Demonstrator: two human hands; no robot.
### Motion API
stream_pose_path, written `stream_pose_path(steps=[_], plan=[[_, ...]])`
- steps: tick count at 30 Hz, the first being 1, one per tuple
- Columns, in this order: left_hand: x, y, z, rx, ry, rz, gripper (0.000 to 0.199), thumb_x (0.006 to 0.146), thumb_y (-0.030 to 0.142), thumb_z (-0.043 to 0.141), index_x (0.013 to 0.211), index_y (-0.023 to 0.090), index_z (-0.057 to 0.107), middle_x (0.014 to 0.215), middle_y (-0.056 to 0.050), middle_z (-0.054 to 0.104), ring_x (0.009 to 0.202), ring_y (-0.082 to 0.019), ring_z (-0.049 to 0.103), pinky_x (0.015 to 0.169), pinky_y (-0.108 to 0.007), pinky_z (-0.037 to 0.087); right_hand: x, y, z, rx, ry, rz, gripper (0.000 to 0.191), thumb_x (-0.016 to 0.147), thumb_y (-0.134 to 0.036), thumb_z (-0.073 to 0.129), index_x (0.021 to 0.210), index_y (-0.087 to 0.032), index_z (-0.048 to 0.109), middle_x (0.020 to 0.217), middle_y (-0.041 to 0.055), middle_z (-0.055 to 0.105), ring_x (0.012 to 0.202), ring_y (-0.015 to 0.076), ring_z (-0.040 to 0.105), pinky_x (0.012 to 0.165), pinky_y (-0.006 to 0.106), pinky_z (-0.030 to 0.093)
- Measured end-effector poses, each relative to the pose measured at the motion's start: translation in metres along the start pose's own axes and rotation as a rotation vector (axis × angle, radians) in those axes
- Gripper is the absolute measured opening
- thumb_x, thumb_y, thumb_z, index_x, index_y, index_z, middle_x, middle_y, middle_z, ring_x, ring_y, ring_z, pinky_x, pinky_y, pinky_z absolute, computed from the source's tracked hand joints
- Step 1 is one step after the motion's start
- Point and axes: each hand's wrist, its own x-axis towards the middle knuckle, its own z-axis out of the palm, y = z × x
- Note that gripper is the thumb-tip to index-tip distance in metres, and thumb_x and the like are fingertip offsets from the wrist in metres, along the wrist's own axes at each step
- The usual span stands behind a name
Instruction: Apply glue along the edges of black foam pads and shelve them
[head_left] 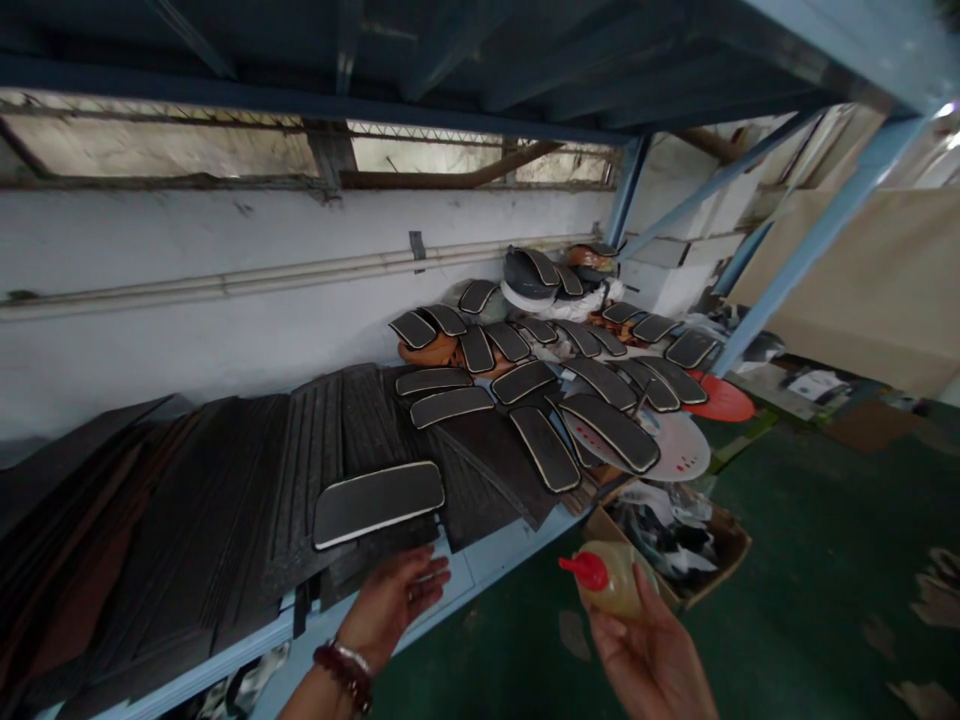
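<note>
In my right hand (652, 650) is a squeeze bottle (616, 583) of yellowish contents, its red nozzle pointing left. My left hand (394, 600), with a beaded bracelet at the wrist, hovers at the shelf's front edge with fingers apart and nothing in them. Just beyond it lies a dark, rounded, curved panel (379, 503) with a pale line along its edge. Several similar panels (545, 447) are spread over the shelf to the right, some overlapping.
Stacks of dark flat sheets (202, 500) cover the shelf's left part. A white disc (686, 447) and a red disc (724, 398) jut out at the right. Below stands a cardboard box (731, 560) with bags inside. A blue upright (817, 250) and an upper shelf (450, 60) frame the space.
</note>
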Motion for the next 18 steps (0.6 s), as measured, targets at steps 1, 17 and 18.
stream_pose_path(steps=[1, 17, 18], plan=[[-0.003, 0.008, -0.006, 0.170, -0.042, 0.056, 0.008, 0.078, 0.020, 0.069, 0.083, 0.013, 0.067, 0.077, -0.015, 0.075, 0.071, -0.029, 0.073, 0.066, -0.042, 0.058, 0.000, -0.001, -0.001, 0.004, 0.009, -0.002, 0.066, 0.048, -0.003, 0.097, 0.103, -0.017, 0.063, 0.090, 0.0072, 0.074, 0.061, 0.0215, 0.068, 0.038, 0.021, 0.049], [0.104, 0.166, 0.003, 1.687, -0.451, 0.271, 0.015, 0.089, 0.026, 0.068, 0.097, 0.014, 0.068, 0.098, -0.004, 0.070, 0.088, -0.021, 0.067, 0.079, -0.040, 0.057, -0.020, 0.005, -0.016, -0.012, 0.036, -0.097, 0.055, 0.063, -0.007, 0.087, 0.110, -0.017, 0.061, 0.098, 0.0100, 0.073, 0.068, 0.0222, 0.070, 0.040, 0.020, 0.049], [0.099, 0.167, 0.002, 1.699, -0.485, 0.277, 0.010, 0.087, 0.022, 0.069, 0.092, 0.013, 0.067, 0.094, -0.003, 0.071, 0.087, -0.021, 0.067, 0.080, -0.039, 0.056, -0.021, 0.005, -0.013, -0.035, 0.020, -0.104, 0.055, 0.062, -0.008, 0.089, 0.109, -0.017, 0.062, 0.096, 0.0096, 0.073, 0.069, 0.0221, 0.070, 0.040, 0.020, 0.050]])
